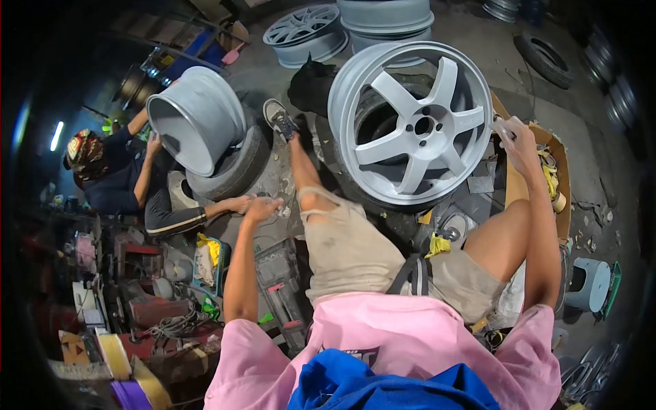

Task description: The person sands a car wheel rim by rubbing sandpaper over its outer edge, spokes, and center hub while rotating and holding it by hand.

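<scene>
A silver six-spoke car wheel rim (437, 126) leans in front of me, propped on a dark tyre (365, 191). Beside its right edge is my right hand (517, 143), fingers curled together near the lip. A greyish patch shows at those fingertips; whether it is dust or a thin piece held there I cannot make out. My left hand (261, 207) hangs left of my knee, apart from the rim. Its fingers are drawn together, and what is in them, if anything, is too small to name.
At left a co-worker (102, 167) holds a grey rim (205, 119) on a tyre (236, 164). A black animal (311, 85) lies behind my rim. A cardboard box (560, 171) stands at right near a light-blue stool (588, 281). More rims (304, 34) stand behind.
</scene>
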Demonstrator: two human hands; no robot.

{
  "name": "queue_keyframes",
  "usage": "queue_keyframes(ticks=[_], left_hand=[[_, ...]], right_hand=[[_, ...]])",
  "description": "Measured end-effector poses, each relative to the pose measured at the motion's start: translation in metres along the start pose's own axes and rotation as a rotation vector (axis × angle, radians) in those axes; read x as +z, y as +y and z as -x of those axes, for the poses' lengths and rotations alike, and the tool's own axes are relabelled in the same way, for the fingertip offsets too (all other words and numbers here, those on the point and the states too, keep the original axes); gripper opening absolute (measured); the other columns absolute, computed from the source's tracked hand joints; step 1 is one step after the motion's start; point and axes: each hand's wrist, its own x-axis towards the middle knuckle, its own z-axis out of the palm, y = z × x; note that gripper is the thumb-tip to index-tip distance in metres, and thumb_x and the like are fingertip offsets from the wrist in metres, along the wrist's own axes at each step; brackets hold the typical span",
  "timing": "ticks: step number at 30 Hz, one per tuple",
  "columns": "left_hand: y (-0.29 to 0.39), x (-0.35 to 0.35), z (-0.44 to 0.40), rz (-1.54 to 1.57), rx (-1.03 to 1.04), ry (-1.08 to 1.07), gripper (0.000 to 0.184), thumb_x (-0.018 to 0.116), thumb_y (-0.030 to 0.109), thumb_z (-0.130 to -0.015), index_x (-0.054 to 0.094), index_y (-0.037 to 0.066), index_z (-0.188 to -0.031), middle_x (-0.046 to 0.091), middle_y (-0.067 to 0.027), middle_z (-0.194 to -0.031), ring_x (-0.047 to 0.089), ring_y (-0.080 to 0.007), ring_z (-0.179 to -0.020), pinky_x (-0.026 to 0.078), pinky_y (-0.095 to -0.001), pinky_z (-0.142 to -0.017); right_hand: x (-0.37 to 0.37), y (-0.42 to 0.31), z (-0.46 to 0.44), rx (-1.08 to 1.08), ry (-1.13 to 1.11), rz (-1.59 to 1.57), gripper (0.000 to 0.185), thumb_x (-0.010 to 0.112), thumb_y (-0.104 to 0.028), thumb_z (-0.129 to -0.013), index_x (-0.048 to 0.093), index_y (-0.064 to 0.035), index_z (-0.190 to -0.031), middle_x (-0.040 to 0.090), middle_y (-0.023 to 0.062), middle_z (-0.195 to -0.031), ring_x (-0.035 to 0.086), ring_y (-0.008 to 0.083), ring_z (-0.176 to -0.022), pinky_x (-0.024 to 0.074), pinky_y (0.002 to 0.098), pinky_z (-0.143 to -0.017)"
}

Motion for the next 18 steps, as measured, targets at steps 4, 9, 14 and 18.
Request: queue_keyframes(ticks=[4,9,14,18], left_hand=[[-0.027,0.059,-0.028,0.077,-0.006,0.11,0.047,0.071,0.046,-0.095,0.08,0.0,-0.087,0.073,-0.0095,-0.071,0.068,-0.0175,-0.071,0.053,-0.0362,-0.069],[-0.035,0.088,-0.04,0.107,-0.018,0.135,0.045,0.072,0.045,-0.095,0.08,0.001,-0.088,0.073,-0.0098,-0.07,0.068,-0.0191,-0.067,0.053,-0.0372,-0.068],[-0.03,0.074,-0.048,0.047,-0.084,0.281,0.038,0.074,0.038,-0.096,0.078,0.002,-0.085,0.07,-0.0063,-0.068,0.061,-0.0116,-0.061,0.047,-0.0308,-0.057],[-0.048,0.07,-0.071,-0.009,-0.103,0.324,0.043,0.068,0.045,-0.094,0.078,0.003,-0.089,0.074,-0.013,-0.074,0.07,-0.0217,-0.072,0.054,-0.039,-0.073]], right_hand=[[-0.003,0.015,0.009,-0.038,-0.088,0.122,0.022,0.065,-0.017,-0.099,0.075,-0.0024,-0.111,0.068,0.0143,-0.092,0.066,0.0265,-0.079,0.0509,0.0369,-0.073],[-0.009,0.018,0.014,0.115,-0.155,0.054,0.023,0.062,-0.019,-0.102,0.072,0.0011,-0.108,0.066,0.0088,-0.085,0.06,0.0154,-0.068,0.0483,0.032,-0.066],[-0.01,0.027,0.015,0.142,-0.169,0.047,0.023,0.061,-0.018,-0.102,0.069,0.0043,-0.103,0.06,0.0073,-0.079,0.058,0.0138,-0.066,0.045,0.0324,-0.064],[-0.011,0.038,0.017,0.13,-0.189,0.095,0.022,0.064,-0.018,-0.101,0.071,0.0033,-0.103,0.056,0.0082,-0.077,0.057,0.0157,-0.068,0.0439,0.0344,-0.064]])
